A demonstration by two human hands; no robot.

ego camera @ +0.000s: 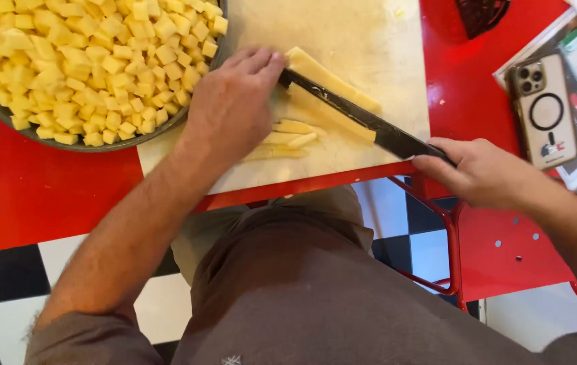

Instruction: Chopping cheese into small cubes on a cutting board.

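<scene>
— How many knives? 
— One knife (pixel 363 118), gripped in the right hand (pixel 481 172); the left hand's (pixel 231 105) fingertips press its tip.
— Potato slabs? 
— Two slabs (pixel 329 81), just beyond those fingertips. 
— Sticks? 
— About four cut sticks (pixel 287 140) below them (overlapping, hard to count). One bowl (pixel 167 128), one phone (pixel 545 111).

I'm looking down into what seems a diner-style kitchen or eatery. A glossy red table (pixel 25 196) is carrying a pale cutting board (pixel 363 40) and a big bowl (pixel 5 111) heaped with diced potato (pixel 86 54), while black-and-white checkered floor tiles (pixel 5 277) and a red metal chair (pixel 505 250) are showing below.
</scene>
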